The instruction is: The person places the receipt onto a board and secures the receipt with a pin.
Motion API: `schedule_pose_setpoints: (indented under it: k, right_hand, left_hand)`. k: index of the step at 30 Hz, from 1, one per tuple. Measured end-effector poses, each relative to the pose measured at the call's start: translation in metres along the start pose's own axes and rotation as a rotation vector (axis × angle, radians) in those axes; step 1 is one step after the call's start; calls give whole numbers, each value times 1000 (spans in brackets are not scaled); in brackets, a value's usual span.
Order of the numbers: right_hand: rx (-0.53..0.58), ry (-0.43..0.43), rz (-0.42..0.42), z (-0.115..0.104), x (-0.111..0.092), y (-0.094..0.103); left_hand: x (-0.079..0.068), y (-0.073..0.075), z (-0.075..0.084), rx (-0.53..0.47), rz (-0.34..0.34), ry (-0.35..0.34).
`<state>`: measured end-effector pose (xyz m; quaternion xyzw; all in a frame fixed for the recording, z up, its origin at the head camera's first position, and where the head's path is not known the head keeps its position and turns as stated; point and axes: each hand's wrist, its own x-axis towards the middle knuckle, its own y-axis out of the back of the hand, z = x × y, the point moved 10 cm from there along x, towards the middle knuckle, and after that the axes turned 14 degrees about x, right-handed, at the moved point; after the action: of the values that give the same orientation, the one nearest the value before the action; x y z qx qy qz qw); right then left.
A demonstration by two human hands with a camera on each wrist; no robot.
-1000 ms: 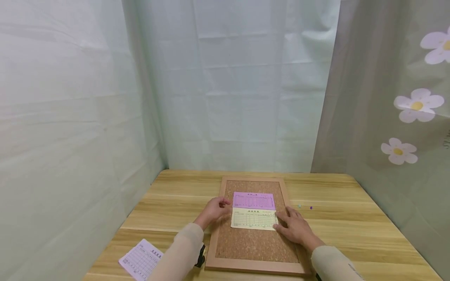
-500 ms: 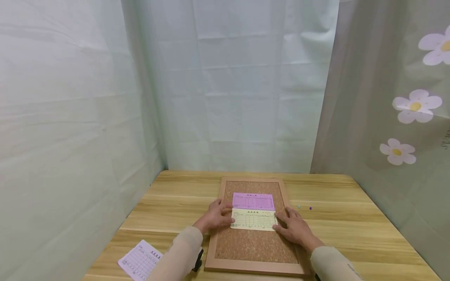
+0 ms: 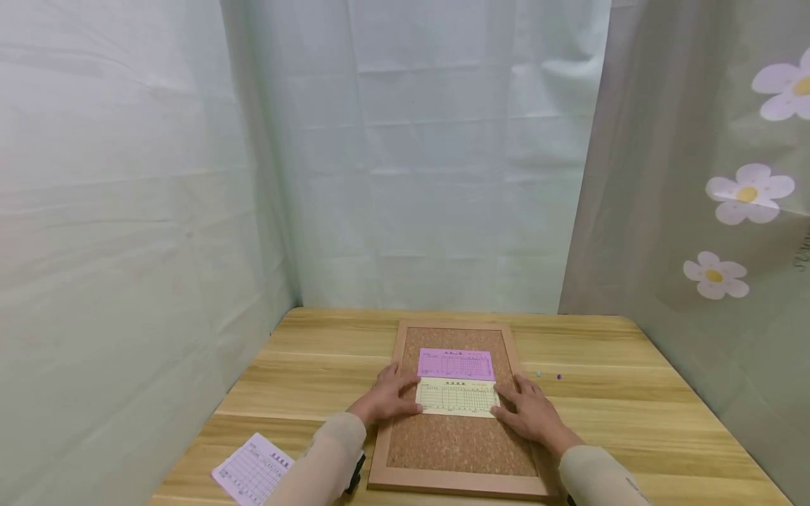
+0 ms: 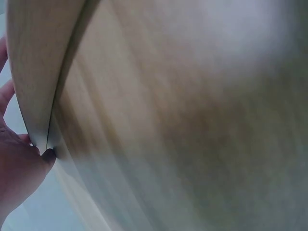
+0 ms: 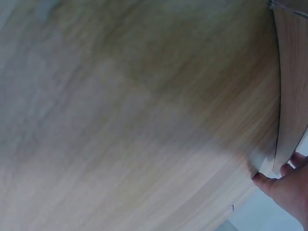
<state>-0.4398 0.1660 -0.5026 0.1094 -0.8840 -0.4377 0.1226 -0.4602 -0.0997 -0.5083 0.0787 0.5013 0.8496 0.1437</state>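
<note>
Two-handed, touched the yellow slip [image 3: 457,398] at its side edges, on the board [image 3: 462,443], inside its frame [image 3: 462,482].
Had the pink slip [image 3: 455,364] just beyond, also on the board; rested left hand [image 3: 389,396] and right hand [image 3: 530,410], both relaxed and loosely spread, at opposite edges.

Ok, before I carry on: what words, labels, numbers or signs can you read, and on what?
Nothing reads clearly enough to quote.
Yellow slip: printed heading and grid, too small to read.
Pink slip: the same, too small.
Lilac slip: heading and grid, too small, partly hidden.
Flowered curtain: dark marks, cut off at the picture's edge, unreadable.
Right sleeve: faint marks, too blurred.
</note>
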Motion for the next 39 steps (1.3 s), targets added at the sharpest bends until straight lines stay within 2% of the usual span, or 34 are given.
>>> schedule_pose_setpoints:
  k: [6, 19, 32, 39]
  right_hand:
    - [-1, -17, -6, 0, 0, 1]
    - [9, -25, -24, 4, 2, -2]
    - [26, 19, -36, 5, -1, 6]
    - [24, 15, -46, 4, 0, 8]
  left_hand:
    - [0, -2, -3, 15, -28, 30]
    - [-3, -4, -3, 73, -56, 19]
    - [-5, -4, 0, 73, -89, 31]
    - [-7, -2, 2, 61, -99, 36]
